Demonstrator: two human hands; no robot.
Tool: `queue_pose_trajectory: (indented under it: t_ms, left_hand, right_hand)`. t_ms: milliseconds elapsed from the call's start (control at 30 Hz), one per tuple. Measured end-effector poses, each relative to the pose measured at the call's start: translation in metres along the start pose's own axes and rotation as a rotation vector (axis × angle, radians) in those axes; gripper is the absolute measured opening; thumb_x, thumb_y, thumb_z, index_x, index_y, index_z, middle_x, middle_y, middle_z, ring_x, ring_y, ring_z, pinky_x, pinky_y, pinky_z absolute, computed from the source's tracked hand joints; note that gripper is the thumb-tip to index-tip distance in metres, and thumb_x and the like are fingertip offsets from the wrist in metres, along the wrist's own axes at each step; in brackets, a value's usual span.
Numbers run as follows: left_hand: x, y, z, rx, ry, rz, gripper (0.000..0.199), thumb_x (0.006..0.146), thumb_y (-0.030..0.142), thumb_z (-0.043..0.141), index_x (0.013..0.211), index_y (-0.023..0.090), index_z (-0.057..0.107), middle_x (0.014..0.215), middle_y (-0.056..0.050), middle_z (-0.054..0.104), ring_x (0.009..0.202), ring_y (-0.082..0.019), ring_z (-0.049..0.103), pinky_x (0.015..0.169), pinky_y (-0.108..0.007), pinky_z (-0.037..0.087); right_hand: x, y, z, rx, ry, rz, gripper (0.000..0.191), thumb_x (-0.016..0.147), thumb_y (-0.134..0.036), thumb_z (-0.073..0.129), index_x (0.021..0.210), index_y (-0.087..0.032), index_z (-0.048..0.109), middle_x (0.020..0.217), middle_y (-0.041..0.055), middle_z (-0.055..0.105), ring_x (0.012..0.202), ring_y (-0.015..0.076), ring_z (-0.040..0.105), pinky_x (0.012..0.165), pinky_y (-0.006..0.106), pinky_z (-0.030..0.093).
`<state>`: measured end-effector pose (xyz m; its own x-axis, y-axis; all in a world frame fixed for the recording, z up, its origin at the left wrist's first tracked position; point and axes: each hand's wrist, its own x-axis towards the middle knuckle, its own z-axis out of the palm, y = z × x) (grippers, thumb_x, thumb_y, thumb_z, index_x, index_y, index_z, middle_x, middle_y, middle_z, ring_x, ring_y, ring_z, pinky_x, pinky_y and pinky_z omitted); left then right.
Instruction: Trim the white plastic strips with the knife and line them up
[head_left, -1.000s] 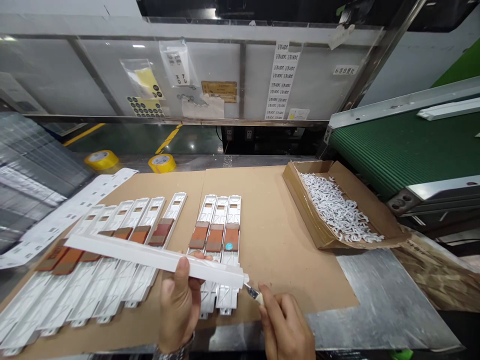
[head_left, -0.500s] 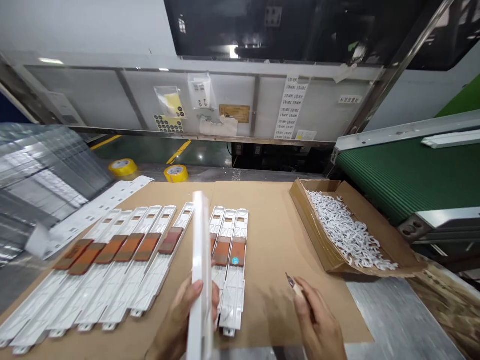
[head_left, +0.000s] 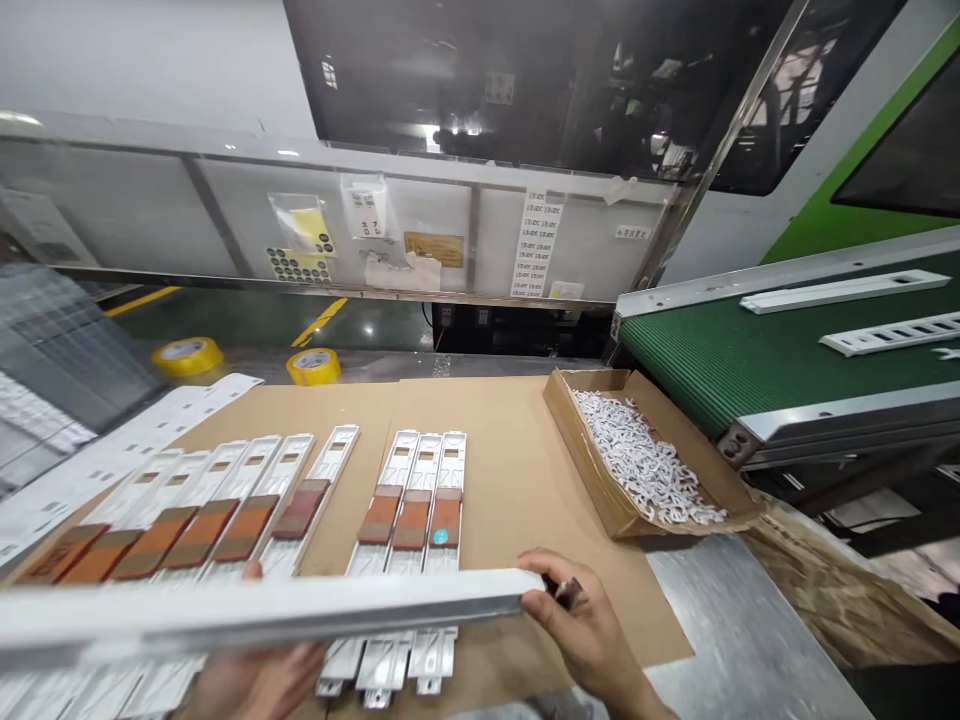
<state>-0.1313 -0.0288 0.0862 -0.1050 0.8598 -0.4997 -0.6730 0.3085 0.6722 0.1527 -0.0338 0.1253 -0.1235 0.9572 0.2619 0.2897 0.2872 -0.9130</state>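
Note:
A long white plastic strip (head_left: 360, 610) lies level across the front of my view, its left part blurred. My left hand (head_left: 262, 680) is closed around it from below, with a fingertip showing above the far edge. My right hand (head_left: 589, 625) is closed at the strip's right end, thumb and fingers touching it. A small knife (head_left: 568, 593) with a dark blade sits in the right fingers, mostly hidden. Behind the strip lie several white slotted plastic pieces (head_left: 405, 455) with orange-brown blocks (head_left: 412, 520) on them; one block bears a blue round sticker (head_left: 441, 537).
A cardboard box (head_left: 592, 480) of small white hook-shaped parts (head_left: 637, 460) stands at right. Beyond it, a green conveyor (head_left: 697, 340) carries white pieces (head_left: 847, 290). Two yellow tape rolls (head_left: 313, 367) sit at the back, and a printed white sheet (head_left: 150, 450) lies left.
The strip has swung from upright to level, reaching across to the right. My right hand, earlier apart with the knife pointing forward, now touches the strip's end. The view has turned rightward.

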Motion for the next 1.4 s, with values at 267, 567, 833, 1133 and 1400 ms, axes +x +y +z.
queue_pose_trajectory:
  t_ms: [267, 567, 833, 1133, 1400]
  left_hand:
    - [-0.019, -0.047, 0.087, -0.271, 0.03, 0.214, 0.038, 0.063, 0.043, 0.074, 0.091, 0.026, 0.055, 0.077, 0.005, 0.056, 0.058, -0.008, 0.051, 0.053, -0.021, 0.046]
    - [-0.002, -0.021, 0.084, -0.274, -0.055, 0.224, 0.025, 0.07, 0.033, 0.067, 0.076, 0.019, 0.047, 0.067, 0.006, 0.043, 0.043, -0.002, 0.034, 0.036, -0.015, 0.029]
    - [-0.005, -0.027, 0.085, -0.181, -0.05, 0.198, 0.026, 0.071, 0.034, 0.066, 0.077, 0.019, 0.045, 0.069, 0.007, 0.042, 0.044, -0.002, 0.034, 0.036, -0.014, 0.03]
    - [-0.007, -0.028, 0.088, -0.052, -0.014, 0.22, 0.03, 0.073, 0.036, 0.067, 0.077, 0.02, 0.042, 0.059, 0.009, 0.042, 0.039, -0.002, 0.032, 0.034, -0.015, 0.028]
    - [-0.007, -0.03, 0.089, -0.005, 0.0, 0.203, 0.028, 0.074, 0.037, 0.065, 0.078, 0.021, 0.042, 0.051, 0.01, 0.041, 0.036, -0.004, 0.032, 0.034, -0.016, 0.029]
  right_hand:
    - [-0.018, -0.006, 0.075, -0.01, 0.071, -0.186, 0.038, 0.087, -0.052, 0.047, 0.109, -0.023, 0.06, 0.091, 0.0057, 0.065, 0.076, 0.0157, 0.063, 0.064, 0.021, 0.051]
    - [-0.046, 0.006, 0.06, 0.042, -0.187, 0.181, 0.031, 0.095, -0.041, 0.03, 0.083, -0.022, 0.051, 0.058, -0.0053, 0.044, 0.044, 0.0084, 0.042, 0.041, 0.017, 0.034]
    - [-0.052, 0.006, 0.071, -0.262, -0.149, -0.039, 0.023, 0.096, -0.027, 0.031, 0.095, -0.022, 0.054, 0.075, 0.0008, 0.061, 0.064, 0.0123, 0.058, 0.055, 0.019, 0.041]
    - [-0.051, 0.005, 0.074, -0.465, -0.101, -0.034, 0.036, 0.097, -0.034, 0.029, 0.069, -0.021, 0.049, 0.057, -0.0031, 0.053, 0.048, 0.0099, 0.052, 0.047, 0.02, 0.031]
    - [-0.05, 0.005, 0.076, -0.47, -0.091, -0.047, 0.038, 0.098, -0.034, 0.029, 0.066, -0.021, 0.046, 0.052, -0.0041, 0.049, 0.045, 0.009, 0.049, 0.046, 0.021, 0.029]
